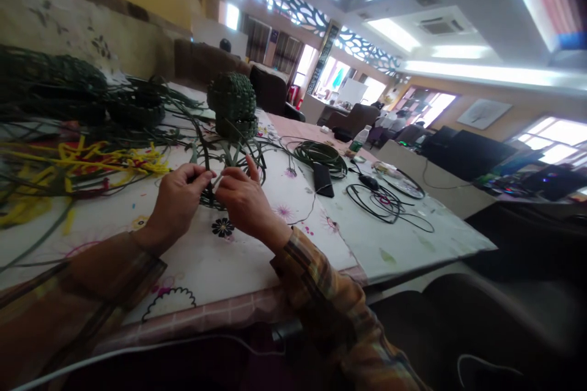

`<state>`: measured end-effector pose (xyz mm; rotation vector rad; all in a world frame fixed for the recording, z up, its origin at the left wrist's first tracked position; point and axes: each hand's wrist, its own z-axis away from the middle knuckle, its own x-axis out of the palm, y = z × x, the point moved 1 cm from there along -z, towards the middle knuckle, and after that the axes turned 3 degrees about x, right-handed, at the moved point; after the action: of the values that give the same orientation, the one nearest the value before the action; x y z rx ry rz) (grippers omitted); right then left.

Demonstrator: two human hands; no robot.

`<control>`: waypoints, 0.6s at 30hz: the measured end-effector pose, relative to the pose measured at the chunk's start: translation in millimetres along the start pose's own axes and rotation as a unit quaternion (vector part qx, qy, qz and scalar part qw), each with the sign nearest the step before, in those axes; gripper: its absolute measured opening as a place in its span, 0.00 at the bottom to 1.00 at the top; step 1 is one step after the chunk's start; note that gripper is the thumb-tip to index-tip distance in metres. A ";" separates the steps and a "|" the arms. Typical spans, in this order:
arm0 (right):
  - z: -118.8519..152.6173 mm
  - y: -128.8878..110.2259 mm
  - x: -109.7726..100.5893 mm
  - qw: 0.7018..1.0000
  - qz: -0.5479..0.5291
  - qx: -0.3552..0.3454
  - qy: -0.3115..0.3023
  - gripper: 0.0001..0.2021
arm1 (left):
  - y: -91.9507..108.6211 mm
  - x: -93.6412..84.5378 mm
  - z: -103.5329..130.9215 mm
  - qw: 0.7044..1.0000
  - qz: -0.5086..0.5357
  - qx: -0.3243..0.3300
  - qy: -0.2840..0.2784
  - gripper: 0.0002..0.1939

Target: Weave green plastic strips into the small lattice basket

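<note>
Dark green strips (202,137) run up from between my two hands over the flowered tablecloth (247,263). My left hand (178,198) pinches a green strip between thumb and index finger. Close beside it on the right, my right hand (243,198) has its thumb and fingertips pressed together at the same strips, one finger raised; the fingertips partly hide what they grip. Just behind the hands stands a woven dark green piece (232,104) with a rounded top. Loose strips curl around its base and under my hands.
Yellow and red strips (110,162) lie at the left, with woven green pieces (132,104) behind them. To the right are a coil of green strip (321,157), a black phone (323,180), a plastic bottle (360,138), a black mouse (368,182) and black loops (378,204).
</note>
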<state>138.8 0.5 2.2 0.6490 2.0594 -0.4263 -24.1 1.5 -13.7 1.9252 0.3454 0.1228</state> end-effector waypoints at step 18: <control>8.4 43.6 -6.6 0.988 -0.106 0.069 0.091 0.12 | -5.6 -8.0 -9.3 0.989 -0.055 0.138 0.008 0.16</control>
<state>173.3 29.2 1.2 0.5682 2.2983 -0.6590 -35.0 9.3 -14.8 2.1737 0.5003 0.0181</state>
